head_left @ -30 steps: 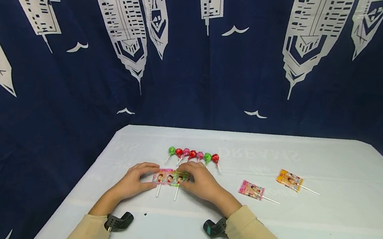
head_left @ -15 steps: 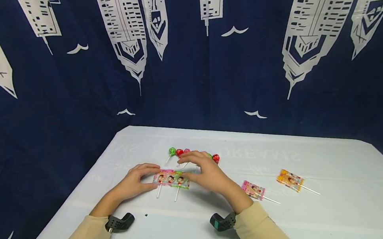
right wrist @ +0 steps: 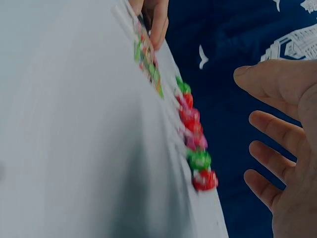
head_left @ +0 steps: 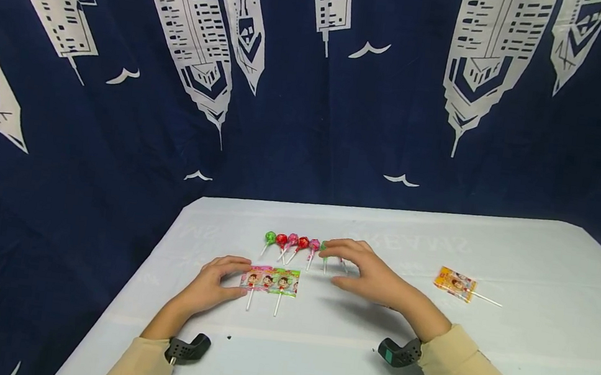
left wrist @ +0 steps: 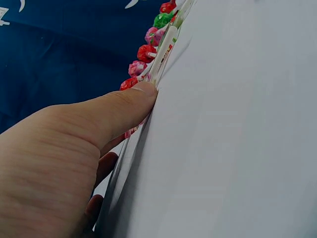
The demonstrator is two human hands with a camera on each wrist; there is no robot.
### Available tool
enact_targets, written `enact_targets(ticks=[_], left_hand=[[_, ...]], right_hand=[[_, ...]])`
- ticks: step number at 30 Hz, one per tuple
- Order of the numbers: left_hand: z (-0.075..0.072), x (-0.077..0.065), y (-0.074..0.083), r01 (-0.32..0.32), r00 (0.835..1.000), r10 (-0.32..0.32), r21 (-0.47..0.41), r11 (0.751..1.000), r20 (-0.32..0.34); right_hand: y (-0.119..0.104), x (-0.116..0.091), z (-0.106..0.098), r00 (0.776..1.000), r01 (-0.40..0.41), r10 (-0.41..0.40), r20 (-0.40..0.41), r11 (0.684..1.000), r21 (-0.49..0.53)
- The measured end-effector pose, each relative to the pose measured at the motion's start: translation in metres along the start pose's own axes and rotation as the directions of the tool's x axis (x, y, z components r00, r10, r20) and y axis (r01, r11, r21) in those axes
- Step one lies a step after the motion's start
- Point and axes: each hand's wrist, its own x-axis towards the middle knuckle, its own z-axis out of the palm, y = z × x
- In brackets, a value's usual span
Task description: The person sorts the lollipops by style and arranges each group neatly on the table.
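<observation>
Two flat-wrapped lollipops lie side by side in the head view: a pink-wrapped lollipop and a green-wrapped lollipop, sticks toward me. My left hand pinches the pink one by its left end, thumb at the lower edge and fingers at the upper. In the left wrist view the thumb presses against the wrapper. My right hand hovers over the table to the right, its fingers spread and holding nothing. It covers part of a row of round lollipops behind.
An orange-wrapped lollipop lies farther right on the white table. Another pink-wrapped lollipop is almost wholly hidden under my right hand and forearm. A dark blue printed cloth hangs behind the table.
My right hand has let go of the green-wrapped lollipop, lifted and moved right, covering the pink-wrapped lollipop there. My left hand has stayed in place.
</observation>
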Motion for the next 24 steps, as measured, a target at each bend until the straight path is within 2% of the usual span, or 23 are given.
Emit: enact_targets(ticks=[7, 13, 19, 24], left_hand=[[0.001, -0.001, -0.003, -0.007, 1.000, 0.007, 0.007, 1.000, -0.008], [0.001, -0.001, -0.001, -0.004, 1.000, 0.004, 0.006, 1.000, -0.014], [0.000, 0.000, 0.000, 0.001, 1.000, -0.001, -0.002, 1.000, -0.008], [-0.001, 0.000, 0.000, 0.016, 1.000, -0.016, -0.010, 1.000, 0.005]], right_hand=[[0.021, -0.020, -0.015, 1.000, -0.005, 0.005, 0.007, 0.999, -0.038], [0.039, -0.032, -0.027, 0.998, -0.044, 0.046, 0.031, 0.998, -0.049], [0.051, -0.044, -0.038, 0.995, -0.060, 0.064, 0.075, 0.997, -0.055], [0.060, -0.054, -0.050, 0.985, -0.098, 0.100, 0.144, 0.995, -0.018]])
